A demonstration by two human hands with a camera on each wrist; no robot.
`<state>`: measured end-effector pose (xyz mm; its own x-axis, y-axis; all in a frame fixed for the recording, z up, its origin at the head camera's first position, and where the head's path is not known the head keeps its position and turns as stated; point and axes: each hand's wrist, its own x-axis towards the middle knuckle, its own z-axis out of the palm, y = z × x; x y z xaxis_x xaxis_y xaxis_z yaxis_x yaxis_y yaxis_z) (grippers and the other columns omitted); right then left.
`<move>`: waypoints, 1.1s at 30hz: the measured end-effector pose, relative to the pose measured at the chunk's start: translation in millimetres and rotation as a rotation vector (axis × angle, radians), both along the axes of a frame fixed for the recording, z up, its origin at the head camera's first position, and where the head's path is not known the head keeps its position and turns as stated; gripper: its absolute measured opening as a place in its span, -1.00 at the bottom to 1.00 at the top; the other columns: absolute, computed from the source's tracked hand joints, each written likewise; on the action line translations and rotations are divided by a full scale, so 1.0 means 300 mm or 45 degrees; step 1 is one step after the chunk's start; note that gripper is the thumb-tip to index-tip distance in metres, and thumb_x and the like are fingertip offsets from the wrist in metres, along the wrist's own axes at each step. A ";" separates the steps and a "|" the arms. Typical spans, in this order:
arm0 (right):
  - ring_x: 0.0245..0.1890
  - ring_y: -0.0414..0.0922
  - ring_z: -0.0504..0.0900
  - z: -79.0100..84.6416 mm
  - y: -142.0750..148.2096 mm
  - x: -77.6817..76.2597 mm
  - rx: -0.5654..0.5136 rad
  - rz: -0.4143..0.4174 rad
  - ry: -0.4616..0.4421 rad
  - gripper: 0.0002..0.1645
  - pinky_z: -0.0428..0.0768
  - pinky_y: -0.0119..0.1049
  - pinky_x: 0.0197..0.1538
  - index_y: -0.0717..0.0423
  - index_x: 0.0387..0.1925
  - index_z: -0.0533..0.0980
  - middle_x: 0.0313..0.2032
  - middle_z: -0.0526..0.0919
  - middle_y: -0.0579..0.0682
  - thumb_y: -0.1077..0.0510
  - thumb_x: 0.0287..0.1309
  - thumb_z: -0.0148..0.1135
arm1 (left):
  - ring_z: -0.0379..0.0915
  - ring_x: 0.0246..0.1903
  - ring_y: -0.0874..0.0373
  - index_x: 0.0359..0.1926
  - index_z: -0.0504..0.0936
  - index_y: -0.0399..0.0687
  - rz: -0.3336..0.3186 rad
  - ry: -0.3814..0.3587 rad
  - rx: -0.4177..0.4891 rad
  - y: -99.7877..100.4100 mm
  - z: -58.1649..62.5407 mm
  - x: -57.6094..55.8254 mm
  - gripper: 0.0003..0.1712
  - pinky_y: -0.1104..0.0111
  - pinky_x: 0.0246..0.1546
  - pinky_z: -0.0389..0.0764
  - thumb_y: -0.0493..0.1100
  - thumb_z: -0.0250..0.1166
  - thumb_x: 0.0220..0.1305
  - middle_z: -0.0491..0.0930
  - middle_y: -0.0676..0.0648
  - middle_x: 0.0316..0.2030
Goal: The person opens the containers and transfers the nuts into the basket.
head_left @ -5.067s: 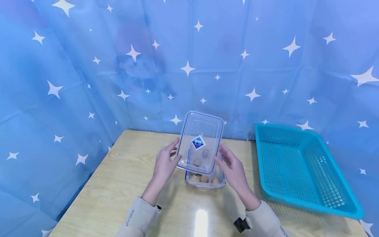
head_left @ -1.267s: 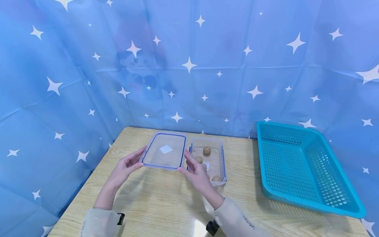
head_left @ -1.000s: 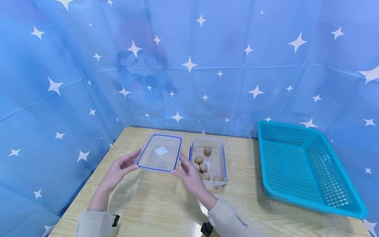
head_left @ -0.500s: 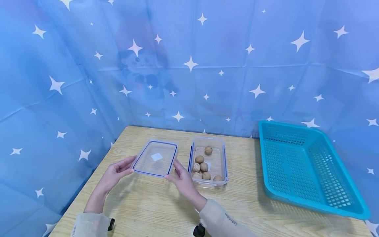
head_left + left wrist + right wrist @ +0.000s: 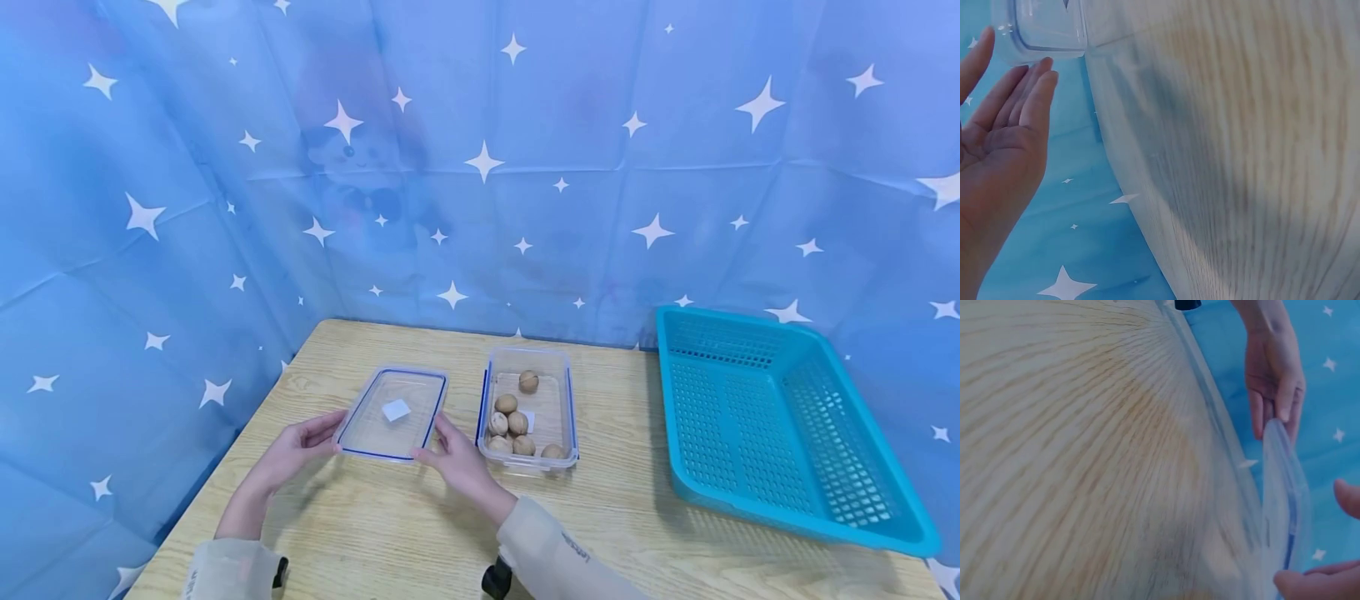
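Note:
A clear rectangular lid with a blue seal and a white diamond label lies level, low over the table's left part. At its left edge, my left hand holds it between thumb and fingers. My right hand pinches its near right corner. In the right wrist view, both hands are at opposite ends of the lid. The left wrist view catches only a corner of the lid by the fingertips. To the right, a clear plastic container stands uncovered, with several walnuts inside.
A large turquoise plastic basket stands on the right side of the wooden table. Behind and to the left hangs a blue curtain with white stars, meeting the table's edges.
Both hands have lifted the lid off the container, turned it over and carried it left. Over the last second it has come lower and nearer. The walnuts now show uncovered.

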<state>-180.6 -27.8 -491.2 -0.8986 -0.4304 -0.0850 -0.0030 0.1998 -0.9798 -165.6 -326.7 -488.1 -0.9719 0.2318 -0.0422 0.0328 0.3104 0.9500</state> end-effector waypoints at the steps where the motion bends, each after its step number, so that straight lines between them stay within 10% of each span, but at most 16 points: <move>1: 0.50 0.25 0.15 -0.001 -0.002 -0.002 0.005 0.002 -0.016 -0.03 0.23 0.05 0.52 0.37 0.52 -0.05 0.54 -0.01 0.29 0.05 0.35 0.24 | 0.46 0.28 0.15 0.42 0.19 -0.51 -0.001 -0.009 -0.017 0.002 0.000 0.000 -0.29 0.70 0.05 0.53 -0.28 0.24 0.39 0.22 -0.53 0.38; 7: 0.48 0.31 0.15 -0.013 -0.022 -0.006 0.029 -0.004 -0.036 -0.05 0.21 0.09 0.53 0.39 0.51 -0.01 0.52 0.03 0.36 0.04 0.35 0.23 | 0.22 0.39 -0.36 0.45 0.16 -0.48 0.025 -0.093 -0.113 0.016 -0.002 -0.002 -0.27 0.64 0.09 0.53 -0.20 0.21 0.42 0.23 -0.49 0.40; 15: 0.48 0.31 0.15 -0.028 -0.038 -0.006 0.046 -0.020 -0.061 -0.06 0.19 0.11 0.53 0.46 0.48 0.00 0.49 0.07 0.43 0.07 0.35 0.23 | 0.19 0.42 -0.32 0.46 0.14 -0.44 0.100 -0.193 -0.223 0.044 -0.008 0.004 -0.23 -0.04 0.38 0.40 -0.10 0.21 0.43 0.21 -0.44 0.43; 33: 0.55 0.19 0.05 0.041 -0.015 0.003 -0.099 0.018 -0.048 -0.04 0.15 0.07 0.56 0.17 0.57 -0.05 0.56 0.01 0.21 0.01 0.36 0.22 | 0.06 0.46 -0.37 0.49 0.07 -0.42 0.148 -0.131 -0.298 0.079 0.039 0.001 -0.20 -0.15 0.46 0.21 -0.01 0.13 0.48 0.12 -0.48 0.46</move>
<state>-179.8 -32.4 -478.8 -0.8891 -0.4499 -0.0842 0.0316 0.1233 -0.9919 -165.2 -303.0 -476.5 -0.9791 0.0913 -0.1815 -0.1090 0.5179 0.8485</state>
